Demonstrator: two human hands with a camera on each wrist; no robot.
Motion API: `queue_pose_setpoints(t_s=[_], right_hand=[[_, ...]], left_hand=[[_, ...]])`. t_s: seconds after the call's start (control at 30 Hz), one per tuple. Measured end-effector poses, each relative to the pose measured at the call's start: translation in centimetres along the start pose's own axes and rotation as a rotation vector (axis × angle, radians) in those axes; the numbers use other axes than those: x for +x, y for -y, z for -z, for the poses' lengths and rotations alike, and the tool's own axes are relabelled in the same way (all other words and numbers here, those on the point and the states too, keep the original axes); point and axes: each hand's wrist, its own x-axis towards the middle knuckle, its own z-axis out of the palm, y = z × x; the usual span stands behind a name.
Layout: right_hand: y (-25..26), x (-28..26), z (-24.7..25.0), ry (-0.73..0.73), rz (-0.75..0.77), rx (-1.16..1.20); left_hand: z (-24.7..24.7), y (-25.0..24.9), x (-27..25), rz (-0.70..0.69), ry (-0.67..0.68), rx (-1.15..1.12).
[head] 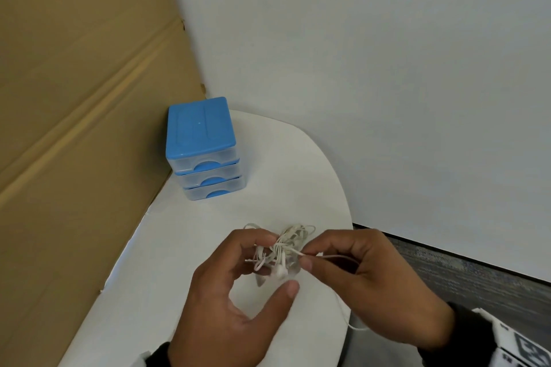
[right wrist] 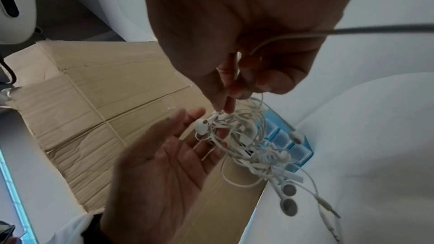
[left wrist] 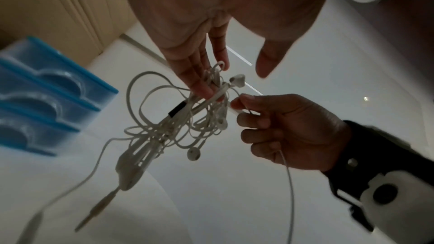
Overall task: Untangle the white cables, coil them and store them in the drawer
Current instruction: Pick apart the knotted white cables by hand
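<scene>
Earphone cables [head: 280, 249] are hanging in a tangled clump above the white table [head: 179, 247], the left hand [head: 226, 301] pinching the knot while the right hand [head: 372, 286] is pinching one strand [head: 325, 256] running rightward, drawer unit [head: 202, 149] well beyond.

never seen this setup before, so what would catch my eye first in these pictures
First, the tangle of white earphone cables held up over the white table between both hands: the left hand grips the clump in its fingers, the right hand pinches one strand and draws it sideways. Next, the blue drawer unit with three clear drawers, all closed, at the table's far left beside a cardboard sheet.
</scene>
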Motion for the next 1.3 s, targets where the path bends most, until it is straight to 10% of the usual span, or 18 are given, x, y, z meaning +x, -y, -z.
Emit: queue_pose_setpoints(t_s=[0.5,1.3], right_hand=[[0.1,-1.1,-0.9,-0.015,-0.015,-0.084],[-0.2,-0.7,-1.5,-0.028,-0.027,-0.037]], left_hand=[[-0.5,0.4,0.3,0.389,0.003,-0.24],[-1.1,0.6,-0.1,-0.002,-0.096,0.156]])
